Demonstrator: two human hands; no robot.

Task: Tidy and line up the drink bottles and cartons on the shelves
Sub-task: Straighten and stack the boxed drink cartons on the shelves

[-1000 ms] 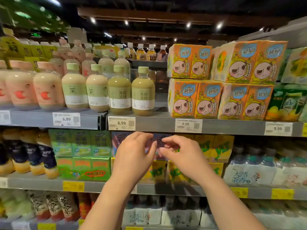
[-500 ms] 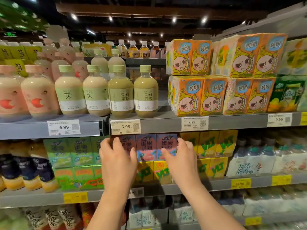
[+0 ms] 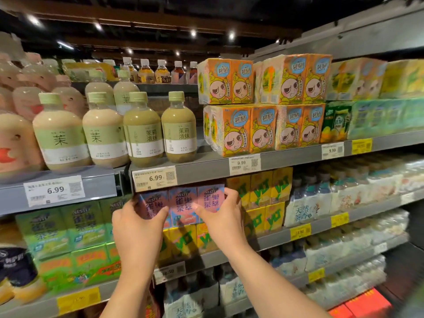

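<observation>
Hands [image 3: 137, 222] [image 3: 226, 220], seemingly gripping pink carton pack [image 3: 183, 204]

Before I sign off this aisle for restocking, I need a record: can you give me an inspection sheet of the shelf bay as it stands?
Surface: grey metal shelves with price tags, 6.99 and 9.99 readable.
Job's things: pink carton pack sits atop yellow cartons on the middle shelf; four green-capped bottles in a front row above.
Clutter: orange cartoon-face packs stacked two high; the lower left pack sits slightly askew.
Grippers: left hand and right hand grip the pink pack's two ends.
Cables: nothing seen.
Surroundings: dark ceiling with spotlights; further bottles behind.
</observation>
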